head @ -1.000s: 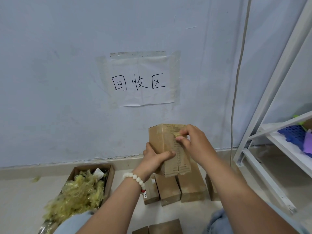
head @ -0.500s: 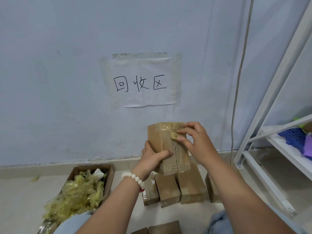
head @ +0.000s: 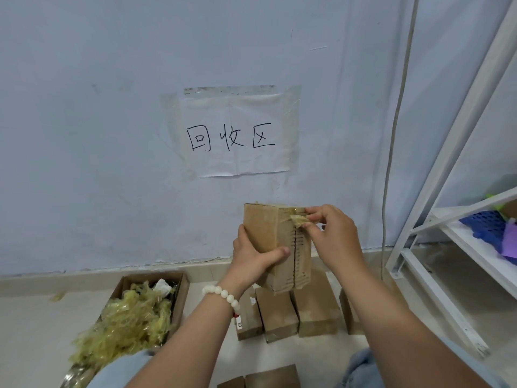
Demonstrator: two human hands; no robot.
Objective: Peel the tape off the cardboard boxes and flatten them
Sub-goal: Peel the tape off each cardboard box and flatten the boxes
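The left hand [head: 251,259] grips the box [head: 265,228], right hand [head: 333,236] pinches its tape [head: 298,219]; more boxes [head: 316,312] stand beneath, tape-scrap carton [head: 181,301] leftward

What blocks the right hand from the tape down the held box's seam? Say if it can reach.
Probably yes. The right hand pinches the tape end atop the box, and the seam lies uncovered below; the left hand grips the side, its thumb short of the seam.

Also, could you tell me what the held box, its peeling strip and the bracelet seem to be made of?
Box: brown matt cardboard, likely corrugated, ridges showing by its seam. Strip: thin yellowish translucent film, probably plastic tape, crumpling. Bracelet: smooth white beads, slightly glossy; stone or plastic, unclear.
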